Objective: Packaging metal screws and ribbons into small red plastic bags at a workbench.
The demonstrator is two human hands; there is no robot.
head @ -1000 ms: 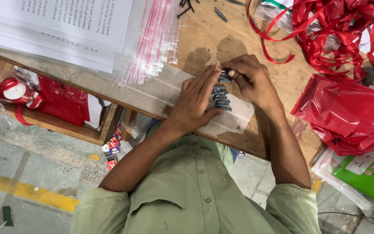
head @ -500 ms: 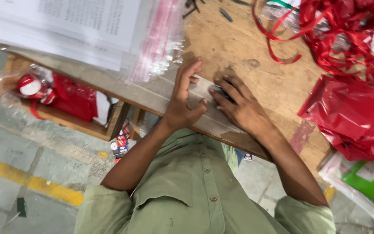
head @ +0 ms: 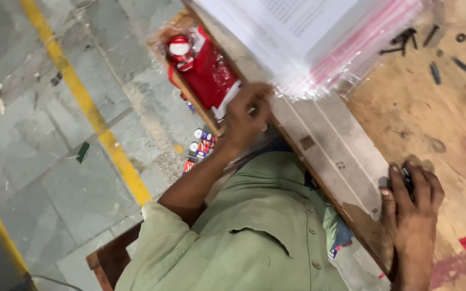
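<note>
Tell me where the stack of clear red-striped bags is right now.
The bag stack lies at the top of the head view on the wooden bench, under white papers, just beyond the left hand.

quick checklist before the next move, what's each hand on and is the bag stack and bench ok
1. Left hand at the near edge of the clear bag stack: ok.
2. One bag singled out in its grip: cannot tell, blurred.
3. Right hand closed on small dark parts: ok.
4. Parts fully contained: cannot tell.
5. Stack lies on the wooden bench, overhanging its edge: not ok.
6. Loose dark screws apart from both hands: ok.
</note>
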